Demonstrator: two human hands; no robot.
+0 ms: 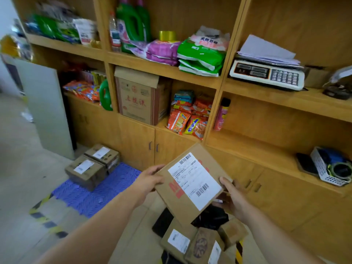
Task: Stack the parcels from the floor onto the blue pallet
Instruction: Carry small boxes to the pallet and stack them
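- Left hand [147, 180] and right hand [231, 200] grip held parcel [192, 182]: brown cardboard, white barcode label, red print.
- Two labelled parcels [93, 164] on blue pallet [99, 195].

Brown cardboard parcel [192, 181] with a white label (black barcodes) and red markings. Blue pallet [106, 191], ribbed in a diamond pattern. Brown parcels on the pallet [91, 166] carry white labels. Yellow-and-black striped floor tape [44, 216]. Green detergent bottles [133, 23]; orange snack packets [188, 119]; light wooden shelving [253, 141].
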